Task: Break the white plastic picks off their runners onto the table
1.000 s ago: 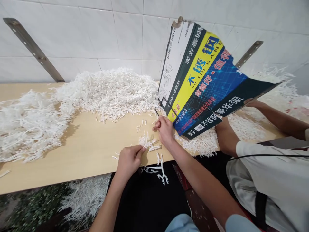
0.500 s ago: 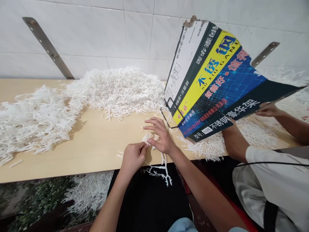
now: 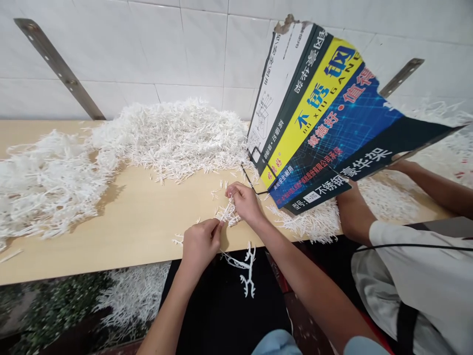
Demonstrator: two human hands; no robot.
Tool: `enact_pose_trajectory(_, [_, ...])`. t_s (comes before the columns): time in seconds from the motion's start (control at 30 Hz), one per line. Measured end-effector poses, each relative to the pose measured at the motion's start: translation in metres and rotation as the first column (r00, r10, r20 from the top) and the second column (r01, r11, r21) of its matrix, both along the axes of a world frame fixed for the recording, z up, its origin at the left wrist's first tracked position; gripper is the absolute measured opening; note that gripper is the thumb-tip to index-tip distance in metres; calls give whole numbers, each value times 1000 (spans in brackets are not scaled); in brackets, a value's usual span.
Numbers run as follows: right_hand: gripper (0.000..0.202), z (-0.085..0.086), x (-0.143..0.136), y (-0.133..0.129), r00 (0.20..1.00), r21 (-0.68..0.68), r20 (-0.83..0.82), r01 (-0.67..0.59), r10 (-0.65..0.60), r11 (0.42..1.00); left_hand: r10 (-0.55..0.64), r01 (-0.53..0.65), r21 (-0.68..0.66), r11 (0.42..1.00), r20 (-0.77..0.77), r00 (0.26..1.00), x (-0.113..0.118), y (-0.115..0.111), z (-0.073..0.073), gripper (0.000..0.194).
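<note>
My left hand (image 3: 201, 244) is closed, thumb against fingers, pinching a white branched plastic sprig (image 3: 247, 268). The sprig's forked lower part hangs past the table's front edge over my dark-clothed lap. Ahead and to the right, my right hand (image 3: 244, 201) is also closed in a pinch, on a white twig whose end shows just below the fingers. Whether that twig is still joined to the sprig I cannot tell. Short white bits (image 3: 228, 214) lie on the table between and beneath both hands.
White plastic twigs form a heap (image 3: 185, 140) by the wall and a looser pile (image 3: 55, 182) at left. A printed cardboard panel (image 3: 321, 113) stands at right. Behind it is another person's arm (image 3: 354, 212) beside more twigs. White sprigs and greenery (image 3: 66, 301) sit below the table.
My right hand has gone from spread fingers to a pinch and shifted slightly up. The hanging sprig has swung and turned. The whole view has shifted slightly.
</note>
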State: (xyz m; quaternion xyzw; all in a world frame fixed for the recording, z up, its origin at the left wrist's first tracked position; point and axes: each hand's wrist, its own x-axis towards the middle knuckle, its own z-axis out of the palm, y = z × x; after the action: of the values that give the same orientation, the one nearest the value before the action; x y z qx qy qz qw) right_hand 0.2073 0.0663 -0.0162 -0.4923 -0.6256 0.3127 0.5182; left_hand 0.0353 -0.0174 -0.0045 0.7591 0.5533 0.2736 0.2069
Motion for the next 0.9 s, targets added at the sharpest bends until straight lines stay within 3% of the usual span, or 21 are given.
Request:
enact_pose_trajectory(0.07, [47, -5, 2, 6, 981, -70, -183, 58, -70, 996, -3, 3, -27, 1000, -3, 1000, 0, 1, 2, 37])
enact_pose_trajectory(0.17, [51, -7, 7, 13, 843, -187, -507, 96, -180, 978, -10, 11, -65, 998, 23, 1000, -2, 1, 4, 38])
enact_pose_trajectory(0.23, [50, -5, 9, 13, 807, -230, -557, 76, -195, 970, 2, 1, -77, 997, 38, 999, -3, 2, 5, 38])
enact_pose_trajectory(0.37, [29, 5, 7, -1, 957, -93, -266, 91, -112, 992, 43, -37, -80, 996, 67, 997, -2, 4, 4, 39])
enact_pose_trajectory(0.43, [28, 13, 4, -9, 993, 3, -116, 25, -24, 1000, 57, -50, -69, 996, 100, 993, -2, 5, 4, 40])
enact_pose_trajectory(0.6, [23, 25, 0, -17, 931, -73, 200, -297, 305, 952, 78, -61, -91, 994, 196, 977, -2, 7, 6, 36])
enact_pose_trajectory(0.77, [22, 28, 2, -19, 918, -157, 81, -373, 388, 915, 229, -140, -242, 960, 395, 889, -6, 8, 12, 26])
enact_pose_trajectory(0.83, [23, 28, 4, -21, 913, -165, 61, -390, 404, 906, 250, -139, -257, 956, 473, 845, -9, 9, 12, 42])
enact_pose_trajectory(0.9, [23, 28, 3, -23, 906, -151, 68, -405, 419, 902, 198, -71, -261, 963, 501, 843, -11, 11, 11, 51])
